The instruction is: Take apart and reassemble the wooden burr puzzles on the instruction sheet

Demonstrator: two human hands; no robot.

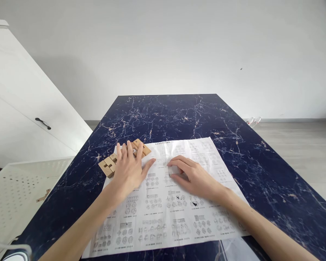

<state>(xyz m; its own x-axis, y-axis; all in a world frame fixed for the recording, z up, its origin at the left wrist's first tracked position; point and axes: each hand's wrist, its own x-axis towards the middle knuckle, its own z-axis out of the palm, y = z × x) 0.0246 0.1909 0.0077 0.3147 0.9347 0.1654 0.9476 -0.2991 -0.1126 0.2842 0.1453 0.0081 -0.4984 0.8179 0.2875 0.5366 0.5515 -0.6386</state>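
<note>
In the head view, I see 2 bare hands, well apart, over a big paper sheet (163,188). The left hand (130,168) lies on some wooden pieces (108,166), with its fingers spread over the top. The pieces poke out on both sides of that hand, by the far corner of the sheet. A piece just by the left fingertips has a 2 on it. The right hand (191,175) rests on the paper, its fingers bent and its thumb held away from them. Rows of small drawings fill the sheet between the hands and nearer than them. Past both hands is a dark blue table (163,116) with pale streaks. Far out on the left hand's side is a white bin (43,160), where a bit of wood (41,198) shows. Beyond it, a white cupboard (21,90) has a black handle (43,123).
</note>
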